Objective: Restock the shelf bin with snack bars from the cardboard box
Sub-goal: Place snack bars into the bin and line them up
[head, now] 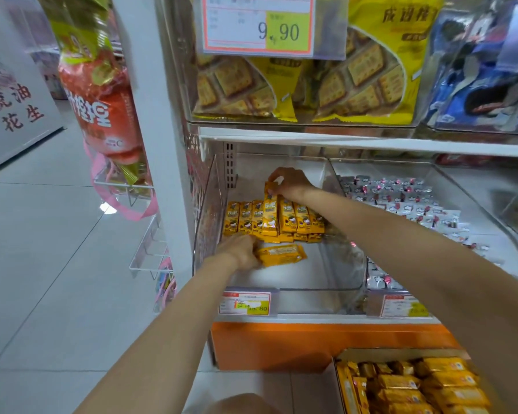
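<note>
A clear shelf bin holds a row of yellow snack bars standing on end at its back. My right hand reaches in from the right and pinches the top of one upright bar in the middle of that row. My left hand is lower, near the bin's front left, and grips one end of a loose yellow bar lying flat on the bin floor. The cardboard box stands on the floor at the bottom right, packed with several more yellow bars.
A neighbouring clear bin to the right holds small white wrapped sweets. Above, a shelf carries yellow cracker bags behind a price tag. A white upright post and a hanging wire rack stand to the left.
</note>
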The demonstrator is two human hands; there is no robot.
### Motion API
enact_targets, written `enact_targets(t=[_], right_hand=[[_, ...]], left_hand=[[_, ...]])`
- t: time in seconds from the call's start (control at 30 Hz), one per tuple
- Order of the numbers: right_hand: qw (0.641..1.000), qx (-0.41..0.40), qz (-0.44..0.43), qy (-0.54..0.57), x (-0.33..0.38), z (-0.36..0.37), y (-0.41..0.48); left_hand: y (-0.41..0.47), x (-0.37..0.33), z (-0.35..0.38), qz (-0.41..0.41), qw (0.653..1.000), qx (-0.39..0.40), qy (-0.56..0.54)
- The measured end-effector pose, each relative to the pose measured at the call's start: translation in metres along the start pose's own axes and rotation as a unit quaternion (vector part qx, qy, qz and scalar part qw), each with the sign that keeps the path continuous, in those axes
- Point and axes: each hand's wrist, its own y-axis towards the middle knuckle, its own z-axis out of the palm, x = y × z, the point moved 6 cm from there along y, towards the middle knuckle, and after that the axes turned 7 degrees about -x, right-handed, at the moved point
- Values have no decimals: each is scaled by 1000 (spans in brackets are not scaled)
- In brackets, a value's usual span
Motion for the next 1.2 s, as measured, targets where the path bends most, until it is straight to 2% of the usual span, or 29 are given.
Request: enact_targets(t=[0.1, 0.2, 0.27, 0.37, 0.5, 0.63, 0.73, 0.77, 0.83, 0.87, 0.93, 1.0, 1.1, 1.2], right_hand=[[994, 42, -42, -96, -1, 5, -4], [968, 78, -120, -205, 5, 8, -11], [951, 139, -170, -216, 10, 15, -20], [937, 220, -183, -202, 10, 20, -34], [934, 224, -188, -203, 8, 17, -39], [930, 199, -206, -229, 10, 14, -42], [956, 170, -189, -144, 19, -3, -49], [963, 196, -160, -89, 20, -10, -54], [950, 296, -101, -1, 19, -18, -70], [938, 337, -85, 12, 17, -21, -79], [929, 361, -75, -11, 10, -25, -88], [938, 333, -81, -56, 2, -29, -90], [954, 286, -88, -33, -1, -34, -89], [971, 222, -92, 0, 2, -41, -84]], left_hand=[[-4, 0, -3, -8, 999, -1, -46], [-8, 4, -5, -20, 996, -3, -89], [-11, 6, -9, -31, 992, -9, -122], [-20, 3, -21, -29, 990, -37, -137], [-28, -2, -30, -26, 984, -60, -163], [-32, -3, -32, -38, 968, -58, -241], [-33, -3, -32, -36, 941, -47, -334], [-35, -4, -32, -35, 928, -41, -369], [-35, -5, -34, -47, 893, -35, -446], [-36, -5, -35, -60, 871, -34, -487], [-38, -6, -37, -94, 832, -31, -546], [-40, -6, -36, -131, 806, -27, -577], [-41, -6, -32, -186, 762, -14, -621], [-45, -8, -31, -200, 760, 10, -618]])
